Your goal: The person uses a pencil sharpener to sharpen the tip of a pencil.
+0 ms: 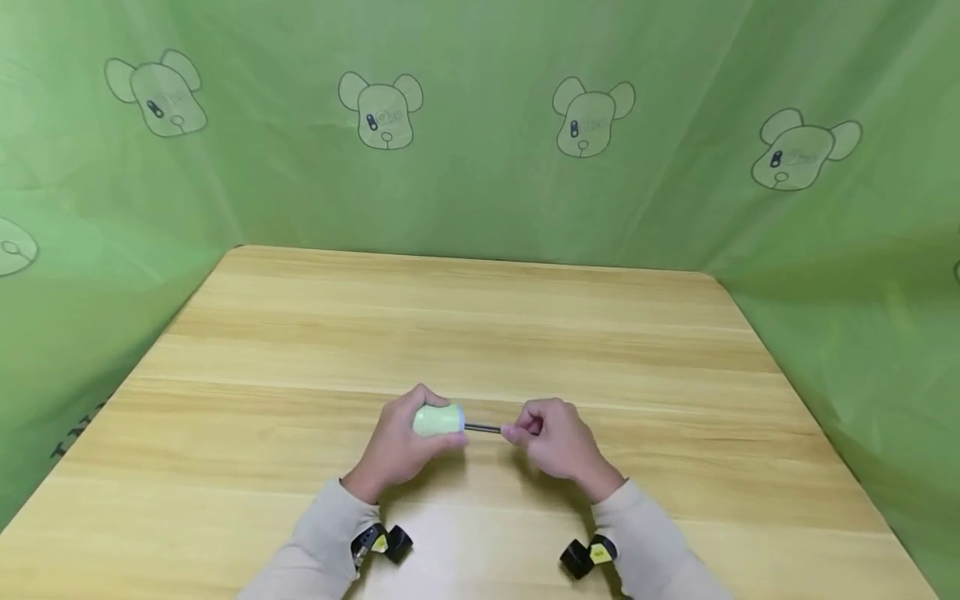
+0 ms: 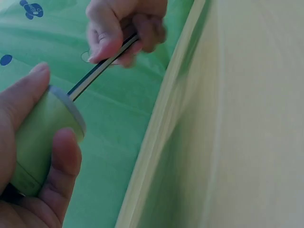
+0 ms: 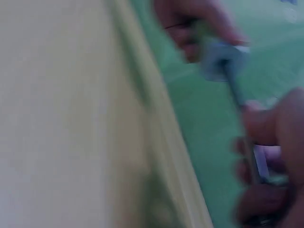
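Note:
My left hand (image 1: 397, 440) grips a pale green barrel-shaped object (image 1: 437, 421) with a blue-grey rim, thumb and fingers curled around its sides. From the middle of that rim comes a slim, pencil-like rod (image 1: 482, 428), striped black and silver in the left wrist view. My right hand (image 1: 561, 437) pinches the rod's outer end, with its fingers curled. Blurred in the right wrist view, the rod (image 3: 233, 90) runs into the rim's centre. The rod's inner end is hidden inside the barrel. Both hands are above the near part of the table.
The wooden table (image 1: 480, 333) spreads beneath both hands. A green curtain (image 1: 480, 200) with bear-head prints hangs behind it and along both sides. Each wrist wears a strap with a small black camera, the left camera (image 1: 399, 544) and right camera (image 1: 577, 559) pointing inward.

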Demonstrator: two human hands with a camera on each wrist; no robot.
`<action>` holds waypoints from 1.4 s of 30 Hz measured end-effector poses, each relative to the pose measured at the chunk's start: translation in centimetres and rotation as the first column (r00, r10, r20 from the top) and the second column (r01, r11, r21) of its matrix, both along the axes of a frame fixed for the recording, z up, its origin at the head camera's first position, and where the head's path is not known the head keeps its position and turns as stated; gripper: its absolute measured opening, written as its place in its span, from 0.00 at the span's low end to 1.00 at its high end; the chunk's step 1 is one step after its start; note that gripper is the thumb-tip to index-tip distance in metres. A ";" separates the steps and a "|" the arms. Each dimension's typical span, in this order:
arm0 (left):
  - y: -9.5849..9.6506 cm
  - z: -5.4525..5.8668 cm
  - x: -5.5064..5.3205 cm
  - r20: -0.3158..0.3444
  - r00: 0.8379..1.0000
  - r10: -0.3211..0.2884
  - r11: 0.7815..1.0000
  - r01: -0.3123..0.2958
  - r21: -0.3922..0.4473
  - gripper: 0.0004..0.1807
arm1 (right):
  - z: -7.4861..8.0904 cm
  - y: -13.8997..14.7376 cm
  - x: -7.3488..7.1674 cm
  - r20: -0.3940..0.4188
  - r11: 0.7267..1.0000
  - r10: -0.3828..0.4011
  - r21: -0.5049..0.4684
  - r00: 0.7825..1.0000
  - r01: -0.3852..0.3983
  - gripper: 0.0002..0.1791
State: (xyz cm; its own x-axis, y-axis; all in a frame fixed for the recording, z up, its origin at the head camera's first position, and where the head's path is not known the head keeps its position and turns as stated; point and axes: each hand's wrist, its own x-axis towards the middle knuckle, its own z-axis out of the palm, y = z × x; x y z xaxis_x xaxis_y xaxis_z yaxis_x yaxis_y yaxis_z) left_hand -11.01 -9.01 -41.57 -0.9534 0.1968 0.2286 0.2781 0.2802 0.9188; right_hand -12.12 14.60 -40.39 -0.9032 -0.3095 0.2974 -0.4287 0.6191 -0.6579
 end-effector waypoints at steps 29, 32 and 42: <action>0.0 0.0 -0.2 0.148 0.989 0.020 0.989 -0.041 0.141 0.22 | -1.0 -0.3 -0.7 -0.703 0.997 -0.060 -0.007 0.709 0.077 0.19; 0.1 -0.1 -0.2 0.105 0.994 0.022 0.995 -0.032 0.092 0.22 | -0.4 -0.1 -0.4 -0.524 0.993 -0.047 0.068 0.851 0.096 0.15; 0.3 -0.1 0.1 0.058 0.998 0.016 0.998 -0.019 0.057 0.22 | 0.7 -0.4 0.4 -0.109 0.975 -0.131 0.166 0.985 0.148 0.10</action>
State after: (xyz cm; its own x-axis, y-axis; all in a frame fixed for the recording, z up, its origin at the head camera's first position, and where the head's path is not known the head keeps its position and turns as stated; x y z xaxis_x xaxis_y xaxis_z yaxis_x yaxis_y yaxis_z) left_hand -10.91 -8.74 -41.66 -0.9685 0.1680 0.1838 0.2199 0.2308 0.9478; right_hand -11.68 14.18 -39.73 -0.9107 -0.2371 0.3383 -0.3866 0.7777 -0.4957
